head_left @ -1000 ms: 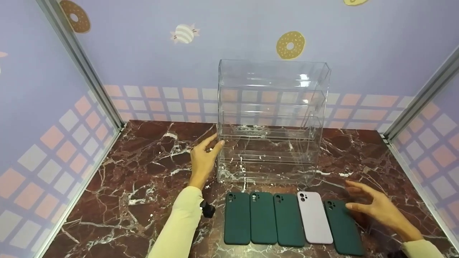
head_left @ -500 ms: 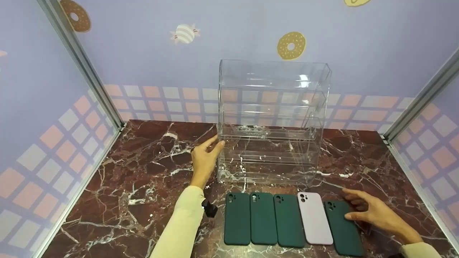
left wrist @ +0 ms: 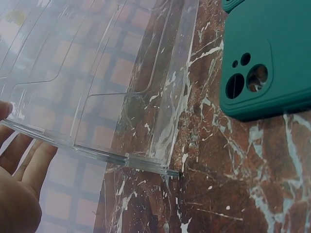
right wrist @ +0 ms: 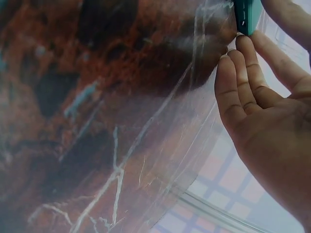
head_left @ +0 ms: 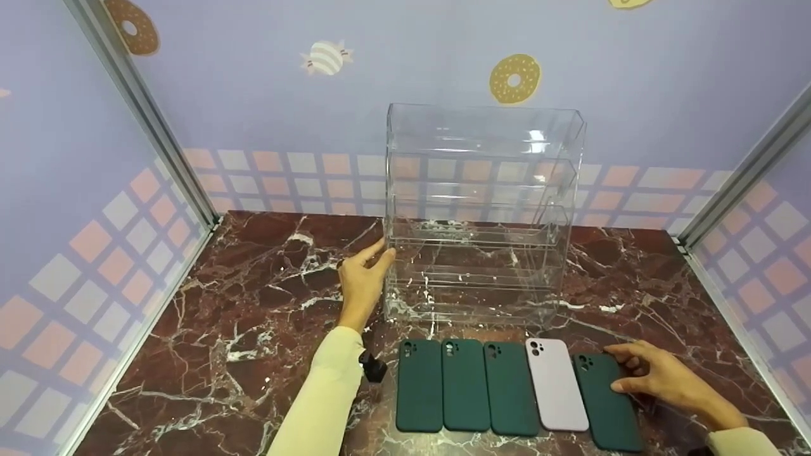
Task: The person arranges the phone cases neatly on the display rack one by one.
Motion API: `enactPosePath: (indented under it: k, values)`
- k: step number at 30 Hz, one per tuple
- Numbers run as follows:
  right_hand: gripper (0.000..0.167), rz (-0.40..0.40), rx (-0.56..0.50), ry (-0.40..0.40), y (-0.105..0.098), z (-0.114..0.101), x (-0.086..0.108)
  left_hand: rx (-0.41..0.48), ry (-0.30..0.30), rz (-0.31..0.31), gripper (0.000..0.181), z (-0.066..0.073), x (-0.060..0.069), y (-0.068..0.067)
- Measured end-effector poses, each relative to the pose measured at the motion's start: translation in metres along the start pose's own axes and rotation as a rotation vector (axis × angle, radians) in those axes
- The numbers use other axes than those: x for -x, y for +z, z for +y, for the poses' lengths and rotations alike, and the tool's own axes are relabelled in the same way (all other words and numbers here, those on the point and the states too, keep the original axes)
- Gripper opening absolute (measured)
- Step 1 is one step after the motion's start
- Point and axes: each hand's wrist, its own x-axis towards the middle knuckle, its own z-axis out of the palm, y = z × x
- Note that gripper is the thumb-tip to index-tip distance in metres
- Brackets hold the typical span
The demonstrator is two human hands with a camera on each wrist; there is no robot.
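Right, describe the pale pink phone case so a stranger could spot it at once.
On the dark red marbled table stands a clear tiered rack. In front of it, in a row of five, the pale pink case lies fourth from the left. It alone is pale; the other four cases are dark green.

The rack [head_left: 481,215] is glossy plastic, the cases [head_left: 510,389] matt.

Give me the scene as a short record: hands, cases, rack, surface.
Left hand: holds the clear rack by its left side
Right hand: touches the rightmost green case; grip unclear
Case row, left to right: three green cases, pale pink case, rightmost green case
Rack: tiered, upright, beyond the row
Surface: reddish-brown marbled table
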Motion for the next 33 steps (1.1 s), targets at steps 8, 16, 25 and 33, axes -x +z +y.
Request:
enactPosePath:
  k: [8,16,25,33]
  values:
    - [0.055,-0.023,-0.006,0.018,-0.002,-0.001,-0.001,-0.011,-0.008,0.001,0.034,0.0,-0.001,0.0]
    - [0.052,-0.084,-0.108,0.044,-0.005,-0.003,0.0,0.003,0.014,0.029,0.033,-0.001,0.0,0.001]
    - [0.036,-0.012,-0.148,-0.002,-0.016,-0.006,0.0,0.036,0.013,0.03,0.034,-0.004,0.003,0.002]
    - [0.026,0.127,-0.103,-0.047,-0.03,-0.026,-0.001,0.071,0.022,0.025,0.036,-0.009,0.003,0.004]
